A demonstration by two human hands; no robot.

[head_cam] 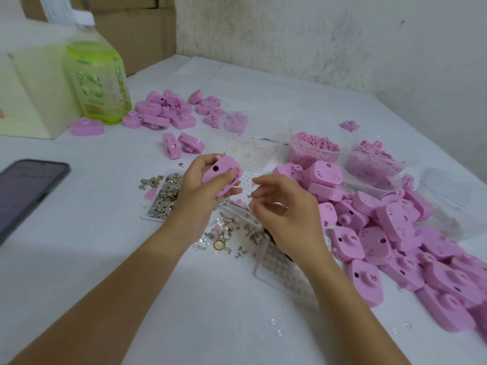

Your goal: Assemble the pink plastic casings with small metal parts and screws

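Observation:
My left hand (196, 189) grips a pink plastic casing (222, 172) above the middle of the table, thumb on its face beside a round hole. My right hand (283, 209) hovers just to the right of it with fingers loosely curled; whether it pinches a small part I cannot tell. A tray of small metal parts (164, 197) lies left of my left hand. More loose metal parts and a brass ring (218, 245) lie scattered below both hands. A big heap of pink casings (395, 238) fills the right side.
A second group of pink casings (168, 110) sits at the back beside a green bottle (98, 75). Clear tubs of small pink pieces (315, 148) stand at the right rear. A phone (25, 192) lies at the left edge. A clear blister tray (283, 270) rests under my right forearm.

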